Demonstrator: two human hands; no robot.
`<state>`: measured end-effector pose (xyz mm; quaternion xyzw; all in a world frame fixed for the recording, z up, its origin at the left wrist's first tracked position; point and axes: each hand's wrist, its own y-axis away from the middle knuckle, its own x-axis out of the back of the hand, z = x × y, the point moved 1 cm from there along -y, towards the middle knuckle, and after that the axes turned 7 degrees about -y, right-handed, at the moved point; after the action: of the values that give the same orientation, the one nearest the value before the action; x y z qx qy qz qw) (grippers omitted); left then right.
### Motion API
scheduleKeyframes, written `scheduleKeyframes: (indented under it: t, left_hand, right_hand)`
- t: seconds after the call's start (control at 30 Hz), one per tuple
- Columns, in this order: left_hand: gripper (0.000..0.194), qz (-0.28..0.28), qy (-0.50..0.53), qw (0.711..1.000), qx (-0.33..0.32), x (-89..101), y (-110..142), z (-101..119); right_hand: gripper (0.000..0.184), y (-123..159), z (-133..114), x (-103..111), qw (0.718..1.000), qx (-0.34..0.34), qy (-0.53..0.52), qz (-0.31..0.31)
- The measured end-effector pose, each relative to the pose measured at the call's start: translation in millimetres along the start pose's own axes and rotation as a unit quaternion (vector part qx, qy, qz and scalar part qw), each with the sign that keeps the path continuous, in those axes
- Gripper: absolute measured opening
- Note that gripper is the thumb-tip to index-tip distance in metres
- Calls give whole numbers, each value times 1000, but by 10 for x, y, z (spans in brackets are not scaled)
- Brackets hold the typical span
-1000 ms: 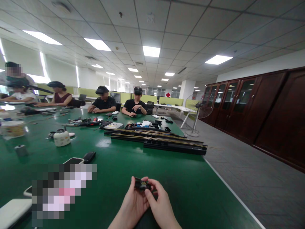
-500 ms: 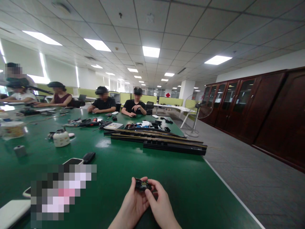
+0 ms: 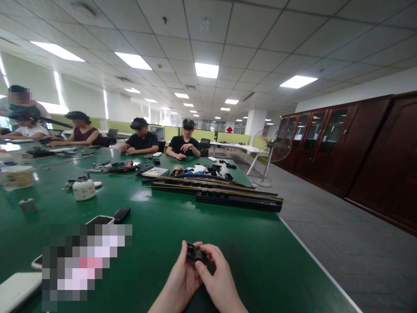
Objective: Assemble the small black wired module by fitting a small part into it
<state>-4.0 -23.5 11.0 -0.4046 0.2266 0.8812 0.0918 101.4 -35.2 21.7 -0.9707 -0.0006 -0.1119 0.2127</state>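
Note:
Between my two hands is a small black plastic part (image 3: 196,254), with something yellowish-green and circuit-like showing inside it. My left hand (image 3: 184,271) wraps round its left side, thumb along the edge and fingers curled beneath. From the right, my right hand (image 3: 217,271) grips the other end, the thumb in front and the fingers bent over the top. The underside of the part is hidden by my palms. Both hands are held above the near part of the green table (image 3: 260,256).
Long black rails (image 3: 239,201) with thin brass-coloured rods lie ahead. To the left are a white jar (image 3: 84,188), a phone (image 3: 100,221), a black case (image 3: 121,214) and a white box (image 3: 18,289). Co-workers sit across the table. A fan (image 3: 269,152) stands beyond the right edge.
The black part has turned and tilted slightly in my fingers, and its inside faces me a little differently. My hands have hardly shifted.

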Motion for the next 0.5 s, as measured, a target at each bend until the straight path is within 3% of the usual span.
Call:
scheduleKeyframes:
  t: [0.5]
  left_hand:
    - [34,-4,13,1000,7,25,-36,-22]
  right_hand:
    - [21,-7,31,3,999,-33,-11,-8]
